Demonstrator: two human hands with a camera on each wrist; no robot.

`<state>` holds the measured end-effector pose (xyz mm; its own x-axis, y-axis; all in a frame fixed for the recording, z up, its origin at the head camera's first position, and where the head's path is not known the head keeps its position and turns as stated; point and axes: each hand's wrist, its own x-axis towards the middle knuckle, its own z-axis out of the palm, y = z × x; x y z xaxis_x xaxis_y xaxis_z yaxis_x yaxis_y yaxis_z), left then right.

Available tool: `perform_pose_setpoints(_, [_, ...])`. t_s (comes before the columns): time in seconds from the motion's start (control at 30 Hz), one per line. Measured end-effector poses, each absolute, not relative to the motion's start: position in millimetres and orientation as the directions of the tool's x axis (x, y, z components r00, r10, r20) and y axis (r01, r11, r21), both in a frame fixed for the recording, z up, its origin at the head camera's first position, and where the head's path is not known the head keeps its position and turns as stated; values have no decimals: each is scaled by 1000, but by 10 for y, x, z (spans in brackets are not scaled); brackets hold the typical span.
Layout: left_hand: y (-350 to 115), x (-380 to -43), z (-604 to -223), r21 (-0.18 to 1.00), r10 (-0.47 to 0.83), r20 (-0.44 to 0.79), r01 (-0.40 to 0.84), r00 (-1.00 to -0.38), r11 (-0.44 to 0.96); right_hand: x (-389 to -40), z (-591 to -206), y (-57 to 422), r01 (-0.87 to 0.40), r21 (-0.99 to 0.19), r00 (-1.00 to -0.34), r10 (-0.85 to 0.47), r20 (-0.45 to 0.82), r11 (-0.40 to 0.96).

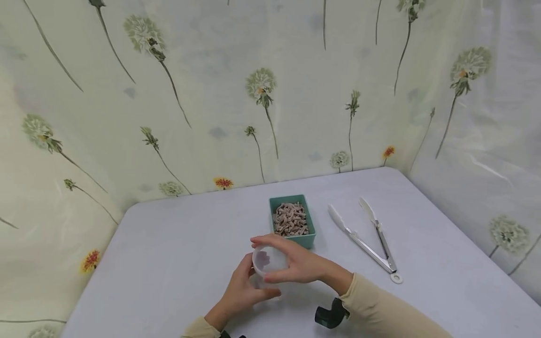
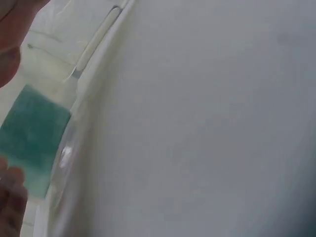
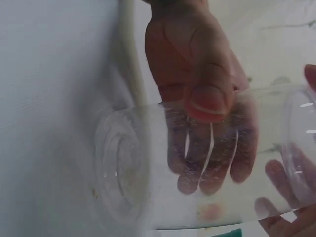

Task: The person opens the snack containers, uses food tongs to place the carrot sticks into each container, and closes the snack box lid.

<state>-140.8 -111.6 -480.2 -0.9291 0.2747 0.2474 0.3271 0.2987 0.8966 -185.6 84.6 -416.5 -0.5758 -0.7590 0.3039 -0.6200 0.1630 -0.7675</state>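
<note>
A clear plastic jar (image 3: 158,197) stands upright in front of me, its round, translucent top (image 1: 274,259) facing up with a purplish patch on it. My left hand (image 1: 243,292) grips the jar's side; the right wrist view shows the thumb on the near wall and the fingers through the plastic. From the right, my right hand (image 1: 297,262) spans the top, thumb at the near edge and fingers at the far edge. Just beyond the hands, a green tub (image 1: 310,240) holds a pile of greyish-brown, twisted pieces (image 1: 290,219).
Metal tongs (image 1: 372,249) with white tips lie spread on the white table (image 1: 177,253), right of the tub. A dark, bent object (image 1: 330,315) shows by my right wrist. Behind and beside the table hangs a flower-printed sheet (image 1: 296,117).
</note>
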Motion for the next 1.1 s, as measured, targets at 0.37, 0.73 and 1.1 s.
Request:
perform_pose_setpoints(0.37, [-952,-1328,-4740,848,110,286,305,-952,434,-1850,-4124,828,-730,-658,-559,-714,421,184])
perform_pose_setpoints(0.73, [-977,-1299,-4797,903,151,175,220,-973,368,-1820,-4149,902,-665,-724,-565,-759,325,185])
perform_pose_setpoints(1.1, [-967,-1294,-4780,916,194,155,215,-969,339,-1840,-4175,925,-739,-650,-510,-776,371,175])
